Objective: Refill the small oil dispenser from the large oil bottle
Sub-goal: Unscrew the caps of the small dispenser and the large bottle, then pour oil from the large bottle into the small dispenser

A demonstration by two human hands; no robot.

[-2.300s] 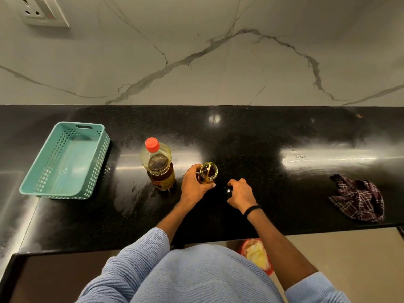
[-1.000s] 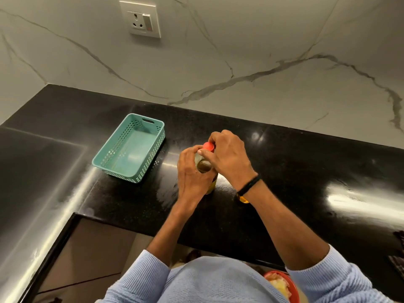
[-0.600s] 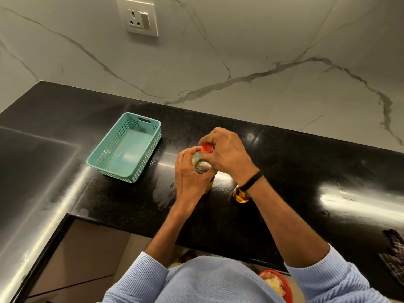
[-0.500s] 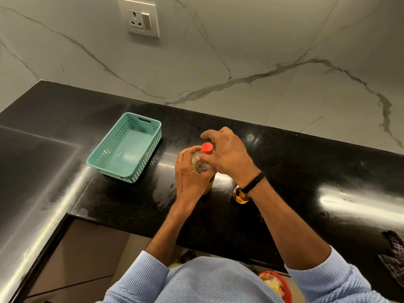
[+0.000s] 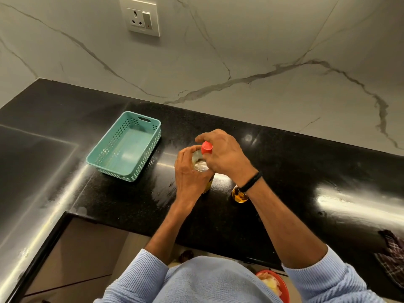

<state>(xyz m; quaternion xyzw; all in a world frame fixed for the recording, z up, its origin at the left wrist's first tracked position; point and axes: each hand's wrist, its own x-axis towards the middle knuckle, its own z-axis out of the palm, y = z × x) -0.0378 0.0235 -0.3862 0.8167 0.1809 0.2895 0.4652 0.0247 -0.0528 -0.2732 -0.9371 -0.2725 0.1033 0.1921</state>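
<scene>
1. Bottle [image 5: 200, 166]: upright on the counter [image 5: 284, 171], near its front edge and just right of the basket [image 5: 115, 174]. Clear shoulder and a strip of yellow label show between the hands.
2. Cap [image 5: 206, 148]: red, seated on the bottle's neck, not yet off.
3. Left hand [image 5: 187, 173]: wrapped round the bottle's shoulder and body, steadying it.
4. Right hand [image 5: 226, 157]: over the neck, fingers curled round the cap, likely to twist it. Whether it is loosened cannot be told.
5. Dispenser [image 5: 239, 196]: on the counter just right of the bottle, held by neither hand. Its amber lower part shows and the right wrist hides the top, so open or closed cannot be told.
6. Cloth [image 5: 392, 256]: crumpled at the counter's far right, well apart from the work.
7. Progress, as judged: early. Bottle and dispenser stand side by side and the bottle is being opened.
8. Outstanding, as judged: remove the cap, lift and tilt the bottle over the dispenser, pour, then close both.
</scene>
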